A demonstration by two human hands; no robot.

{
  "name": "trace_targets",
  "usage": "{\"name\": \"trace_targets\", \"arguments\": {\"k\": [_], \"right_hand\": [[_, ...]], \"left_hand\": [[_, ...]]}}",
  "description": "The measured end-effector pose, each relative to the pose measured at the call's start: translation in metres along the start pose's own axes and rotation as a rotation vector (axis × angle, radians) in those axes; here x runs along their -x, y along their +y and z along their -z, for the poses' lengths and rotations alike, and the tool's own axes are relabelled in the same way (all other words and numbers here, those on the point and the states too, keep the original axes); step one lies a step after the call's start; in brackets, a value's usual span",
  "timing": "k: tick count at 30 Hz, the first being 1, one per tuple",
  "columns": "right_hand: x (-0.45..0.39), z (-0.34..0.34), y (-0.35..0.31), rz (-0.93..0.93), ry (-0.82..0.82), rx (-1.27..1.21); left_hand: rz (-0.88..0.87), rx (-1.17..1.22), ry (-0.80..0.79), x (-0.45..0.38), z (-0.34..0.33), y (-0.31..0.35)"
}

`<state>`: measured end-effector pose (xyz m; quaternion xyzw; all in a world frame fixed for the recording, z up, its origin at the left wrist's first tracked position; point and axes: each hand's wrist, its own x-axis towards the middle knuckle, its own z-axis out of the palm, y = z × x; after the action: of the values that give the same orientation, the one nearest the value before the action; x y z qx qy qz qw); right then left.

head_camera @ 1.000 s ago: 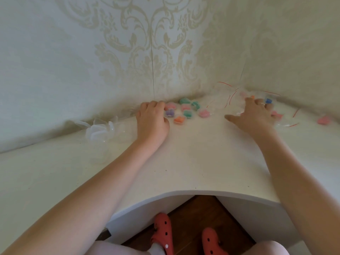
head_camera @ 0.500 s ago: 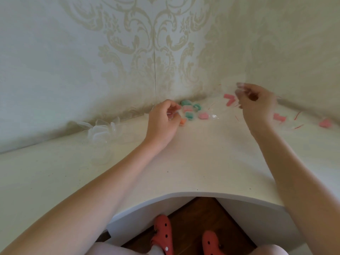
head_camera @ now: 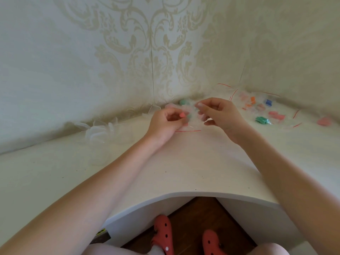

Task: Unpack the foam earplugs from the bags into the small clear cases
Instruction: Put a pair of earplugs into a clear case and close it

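Patterned wallpaper backs a white corner desk, with red clogs on the floor below. Half a second ago the hands were apart, the right raised over the bag heap at far right; now they have met at the desk's centre, so a fresh bag has been brought in and opening it looks like the step in hand. The left hand is curled, fingers pinching an orange earplug. The right hand pinches the clear bag, whose red strip lies on the desk just near of the hands. Both forearms reach forward, wrists low. Filled cases sit behind the hands; empty clear cases wait at left, unopened bags at right.
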<state>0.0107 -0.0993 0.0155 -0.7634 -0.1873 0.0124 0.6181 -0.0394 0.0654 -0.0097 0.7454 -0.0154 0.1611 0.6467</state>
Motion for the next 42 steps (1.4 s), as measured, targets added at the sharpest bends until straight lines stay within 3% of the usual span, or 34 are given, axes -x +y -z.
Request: {"name": "trace_targets", "arguments": {"k": [7,12,16,19,22,28,31,33,36,42], "right_hand": [[-0.004,0.007,0.002,-0.002,0.263,-0.084],[-0.002,0.006,0.005,-0.005,0.227,-0.002],[0.002,0.007,0.005,0.391,0.362,0.535],[0.006,0.005,-0.001,0.594,0.148,0.596],[0.007,-0.001,0.000,0.573,-0.017,0.701],[0.008,-0.004,0.002,0.589,0.097,0.701],[0.010,-0.007,0.001,0.508,0.197,0.655],[0.010,-0.009,0.001,0.471,0.249,0.635],[0.011,-0.012,0.002,0.463,0.240,0.653],[0.014,-0.020,0.001,0.431,0.172,0.708]], "left_hand": [[0.091,0.019,-0.200,0.002,0.000,0.002],[0.140,0.165,-0.169,0.000,0.003,0.002],[0.206,0.354,-0.095,-0.002,0.004,0.005],[0.239,0.457,-0.031,-0.003,0.005,0.007],[0.270,0.526,-0.019,-0.005,0.008,0.007],[0.275,0.565,0.009,-0.006,0.007,0.008],[0.225,0.459,0.056,-0.003,0.005,0.010],[0.187,0.360,-0.007,0.000,0.002,0.010],[0.168,0.310,-0.074,0.004,-0.003,0.008],[0.125,0.350,-0.005,0.003,0.000,0.004]]}}
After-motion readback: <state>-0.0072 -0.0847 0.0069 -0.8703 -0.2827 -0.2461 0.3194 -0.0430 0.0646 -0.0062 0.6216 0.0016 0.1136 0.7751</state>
